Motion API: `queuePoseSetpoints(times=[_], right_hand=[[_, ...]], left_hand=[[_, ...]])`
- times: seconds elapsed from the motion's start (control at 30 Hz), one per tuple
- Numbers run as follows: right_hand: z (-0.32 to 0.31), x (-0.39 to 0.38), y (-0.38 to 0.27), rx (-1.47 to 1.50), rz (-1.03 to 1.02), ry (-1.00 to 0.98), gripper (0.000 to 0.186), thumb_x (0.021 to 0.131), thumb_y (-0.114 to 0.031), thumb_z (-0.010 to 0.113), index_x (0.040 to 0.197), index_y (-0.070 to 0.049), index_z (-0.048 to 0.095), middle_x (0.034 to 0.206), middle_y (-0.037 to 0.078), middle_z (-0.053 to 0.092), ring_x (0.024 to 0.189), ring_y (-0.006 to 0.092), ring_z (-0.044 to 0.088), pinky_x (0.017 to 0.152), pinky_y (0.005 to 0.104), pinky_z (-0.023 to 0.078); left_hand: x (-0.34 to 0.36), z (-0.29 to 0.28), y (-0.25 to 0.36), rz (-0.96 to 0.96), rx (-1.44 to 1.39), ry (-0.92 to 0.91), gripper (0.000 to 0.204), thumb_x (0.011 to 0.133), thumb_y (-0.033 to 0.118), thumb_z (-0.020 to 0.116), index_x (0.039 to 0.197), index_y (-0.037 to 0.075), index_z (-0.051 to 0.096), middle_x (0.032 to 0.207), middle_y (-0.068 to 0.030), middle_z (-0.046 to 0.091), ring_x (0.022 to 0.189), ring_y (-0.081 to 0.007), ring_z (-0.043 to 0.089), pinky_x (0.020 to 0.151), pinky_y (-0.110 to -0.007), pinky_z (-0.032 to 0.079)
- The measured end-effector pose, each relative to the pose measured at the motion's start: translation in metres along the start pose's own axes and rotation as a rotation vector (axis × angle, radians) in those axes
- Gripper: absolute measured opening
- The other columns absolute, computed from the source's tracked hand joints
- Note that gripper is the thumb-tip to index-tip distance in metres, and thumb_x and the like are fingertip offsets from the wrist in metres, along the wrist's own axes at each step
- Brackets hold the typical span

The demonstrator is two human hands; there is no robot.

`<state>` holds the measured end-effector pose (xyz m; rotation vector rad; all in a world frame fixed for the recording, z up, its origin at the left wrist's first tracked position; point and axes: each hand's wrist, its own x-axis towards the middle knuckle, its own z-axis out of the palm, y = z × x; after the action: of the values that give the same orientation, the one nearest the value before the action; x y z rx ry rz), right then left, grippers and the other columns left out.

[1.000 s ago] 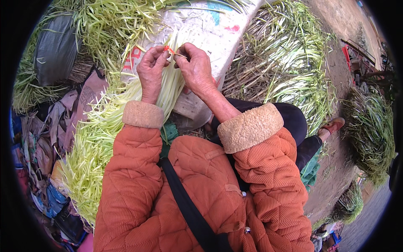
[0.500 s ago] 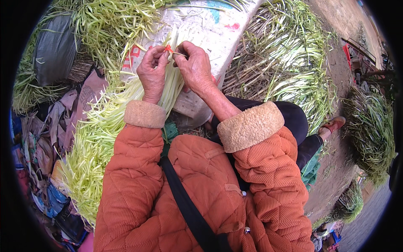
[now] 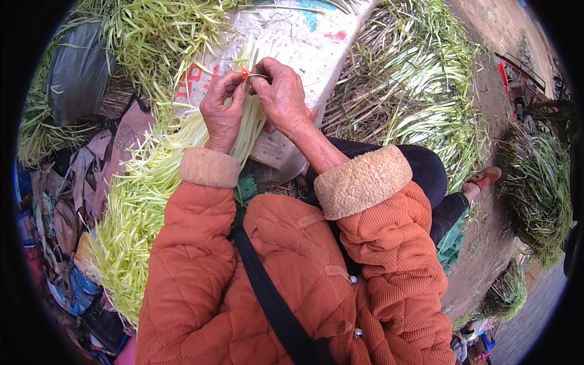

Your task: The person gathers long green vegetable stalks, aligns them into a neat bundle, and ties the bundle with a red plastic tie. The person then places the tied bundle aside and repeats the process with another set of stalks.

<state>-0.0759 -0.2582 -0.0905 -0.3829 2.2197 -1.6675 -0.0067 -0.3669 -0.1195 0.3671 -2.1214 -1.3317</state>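
working close together over a white slab (image 3: 325, 58), the two hands meet at a thin orange tie (image 3: 246, 74). the left hand (image 3: 221, 114) is nearly closed, thumb and forefinger pinched at the tie, the other fingers loosely curled. the right hand (image 3: 282, 96) is likewise pinched at the tie's other side, its remaining fingers folded; whether they touch anything beneath cannot be told. the tie sits at the bundle of pale stems (image 3: 250, 128), which lies on the slab, its far ends above the hands and its leaves trailing to the lower left. whether the tie goes fully round is hidden by the fingers.

risks, in this judgement: the tie is thin and held by fingertips only, so it could slip loose; a hard pull could cut or bruise the soft stems; uneven tension could let them splay.

surroundings: loose yellow-green leaves (image 3: 170, 30) crowd the slab's upper left, where strays could snag. a grey bag (image 3: 81, 73) lies beyond them and rags (image 3: 64, 210) lie at far left. a heap of greens (image 3: 432, 97) borders the slab's right side. nothing visible blocks the fingers themselves.
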Motion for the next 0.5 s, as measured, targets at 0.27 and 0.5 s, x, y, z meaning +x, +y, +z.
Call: queuePoseSetpoints(times=[0.27,0.5], right_hand=[[0.000,0.001,0.003,-0.019,-0.064,0.007,0.014,0.080,-0.012,0.063,0.085,0.000,0.061,0.073,0.013,0.066,0.065,0.0212,0.063,0.064,0.0342,0.049],[-0.002,0.002,0.002,-0.039,-0.078,-0.040,0.015,0.080,-0.014,0.065,0.083,0.000,0.059,0.072,0.012,0.065,0.065,0.0229,0.063,0.064,0.0344,0.049]], left_hand=[[0.006,-0.008,0.006,-0.369,-0.308,-0.071,0.020,0.093,0.014,0.058,0.106,0.000,0.063,0.084,-0.0027,0.064,0.075,-0.0090,0.060,0.067,-0.021,0.049],[0.016,-0.012,0.001,-0.380,-0.246,-0.176,0.021,0.093,0.016,0.060,0.107,0.001,0.062,0.084,-0.0012,0.064,0.072,-0.0067,0.059,0.065,-0.020,0.048]])
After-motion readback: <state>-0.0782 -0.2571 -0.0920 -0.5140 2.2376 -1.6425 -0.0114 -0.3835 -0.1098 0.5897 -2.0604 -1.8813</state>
